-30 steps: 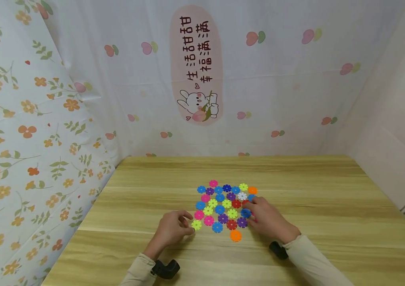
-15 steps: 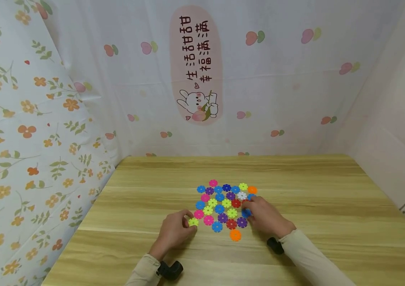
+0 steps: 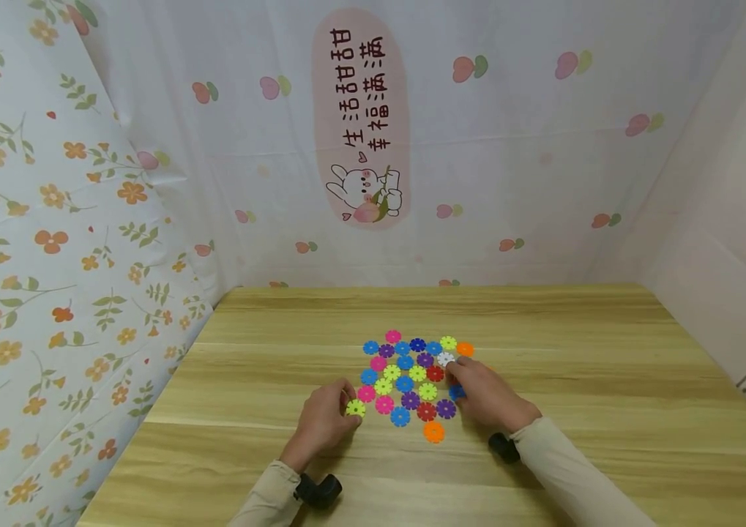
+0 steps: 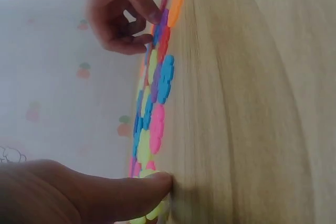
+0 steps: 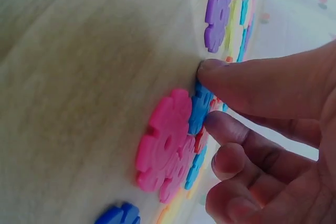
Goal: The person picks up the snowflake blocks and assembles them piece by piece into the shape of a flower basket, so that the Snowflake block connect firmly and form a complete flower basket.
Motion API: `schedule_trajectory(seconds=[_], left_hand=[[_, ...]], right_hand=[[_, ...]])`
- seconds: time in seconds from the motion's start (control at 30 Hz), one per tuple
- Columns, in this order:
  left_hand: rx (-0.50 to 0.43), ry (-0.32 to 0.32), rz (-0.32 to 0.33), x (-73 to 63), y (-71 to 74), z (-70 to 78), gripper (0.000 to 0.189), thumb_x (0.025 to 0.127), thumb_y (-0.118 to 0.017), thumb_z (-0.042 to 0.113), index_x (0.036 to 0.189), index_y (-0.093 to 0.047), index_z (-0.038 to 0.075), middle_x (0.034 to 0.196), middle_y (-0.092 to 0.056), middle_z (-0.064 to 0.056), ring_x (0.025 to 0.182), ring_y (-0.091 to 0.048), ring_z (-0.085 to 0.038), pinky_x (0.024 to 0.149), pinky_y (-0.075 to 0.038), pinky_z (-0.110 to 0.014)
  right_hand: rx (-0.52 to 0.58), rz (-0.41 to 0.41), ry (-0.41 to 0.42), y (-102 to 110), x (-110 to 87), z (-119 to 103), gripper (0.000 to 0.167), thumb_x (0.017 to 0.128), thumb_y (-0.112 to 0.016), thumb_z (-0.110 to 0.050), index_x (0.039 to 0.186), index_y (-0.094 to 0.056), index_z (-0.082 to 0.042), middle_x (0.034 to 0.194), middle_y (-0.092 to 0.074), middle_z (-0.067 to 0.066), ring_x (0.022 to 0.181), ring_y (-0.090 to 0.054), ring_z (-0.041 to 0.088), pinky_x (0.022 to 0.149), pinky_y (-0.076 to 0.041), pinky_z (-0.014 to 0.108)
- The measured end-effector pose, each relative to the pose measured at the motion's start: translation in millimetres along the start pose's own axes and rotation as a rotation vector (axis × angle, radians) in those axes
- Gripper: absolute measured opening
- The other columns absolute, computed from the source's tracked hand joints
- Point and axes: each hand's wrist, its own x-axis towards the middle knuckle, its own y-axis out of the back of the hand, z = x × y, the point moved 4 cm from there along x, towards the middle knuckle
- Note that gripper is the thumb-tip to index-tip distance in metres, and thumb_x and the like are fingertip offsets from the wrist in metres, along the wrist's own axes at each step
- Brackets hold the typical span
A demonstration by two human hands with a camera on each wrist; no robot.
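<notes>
Notched plastic snowflake discs in many colours lie flat in a loose cluster on the table. At the cluster's near left corner, my left hand (image 3: 328, 417) pinches a yellow-green snowflake disc (image 3: 356, 408) between thumb and index finger. In the left wrist view the thumb covers part of that disc. On the cluster's right side, my right hand (image 3: 487, 391) holds a blue snowflake disc (image 5: 201, 106) by its edge, thumb on one side and index finger on the other. Two pink discs (image 5: 164, 140) sit beside it in the right wrist view, hidden under the hand in the head view.
A single orange disc (image 3: 434, 432) lies nearest the front. A white disc (image 3: 445, 359) and a red disc (image 3: 435, 373) are just left of the right fingertips. The wood-grain table (image 3: 247, 322) ends at a printed cloth backdrop (image 3: 511, 168); floral cloth (image 3: 69, 293) hangs at left.
My left fingers have closed on the yellow-green disc and drawn it slightly left and back. The right hand has shifted a little, and its blue disc has edged to the right.
</notes>
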Motion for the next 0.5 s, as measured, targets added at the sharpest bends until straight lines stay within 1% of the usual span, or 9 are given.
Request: schedule_trajectory(seconds=[0.13, 0.3, 0.4, 0.5], left_hand=[[-0.042, -0.014, 0.001, 0.2, -0.2, 2.6, 0.029, 0.069, -0.079, 0.010, 0.086, -0.056, 0.010, 0.070, -0.053, 0.002, 0.060, -0.045, -0.010, 0.052, -0.038, -0.025], [-0.122, -0.031, -0.006, 0.5, -0.1, 3.2, 0.021, 0.075, -0.075, 0.005, 0.087, -0.057, 0.008, 0.070, -0.053, 0.001, 0.061, -0.048, -0.009, 0.053, -0.041, -0.024], [-0.181, -0.011, -0.026, 1.5, 1.0, 2.9, 0.018, 0.079, -0.072, 0.005, 0.089, -0.058, 0.007, 0.072, -0.054, 0.001, 0.062, -0.050, -0.009, 0.053, -0.043, -0.024], [-0.244, 0.010, -0.035, 2.7, 3.4, 3.5, 0.016, 0.081, -0.071, 0.006, 0.091, -0.058, 0.006, 0.075, -0.055, 0.000, 0.064, -0.053, -0.011, 0.054, -0.045, -0.025]], right_hand=[[-0.010, 0.011, 0.000, 2.3, 0.2, 2.4, 0.024, 0.074, -0.077, -0.004, 0.090, -0.060, -0.010, 0.086, -0.054, -0.001, 0.078, -0.049, 0.014, 0.074, -0.050, 0.032], [-0.052, 0.021, -0.025, 3.7, 0.5, 4.6, 0.027, 0.074, -0.078, -0.010, 0.095, -0.062, -0.008, 0.089, -0.055, 0.001, 0.082, -0.052, 0.018, 0.075, -0.050, 0.036], [-0.068, 0.008, -0.044, 3.3, 1.1, 5.6, 0.029, 0.074, -0.078, -0.012, 0.097, -0.062, -0.007, 0.089, -0.056, 0.002, 0.080, -0.052, 0.018, 0.074, -0.050, 0.035], [-0.077, 0.009, -0.064, 3.1, 1.4, 6.9, 0.030, 0.073, -0.078, -0.014, 0.097, -0.061, -0.006, 0.085, -0.057, 0.002, 0.075, -0.051, 0.018, 0.069, -0.051, 0.033]])
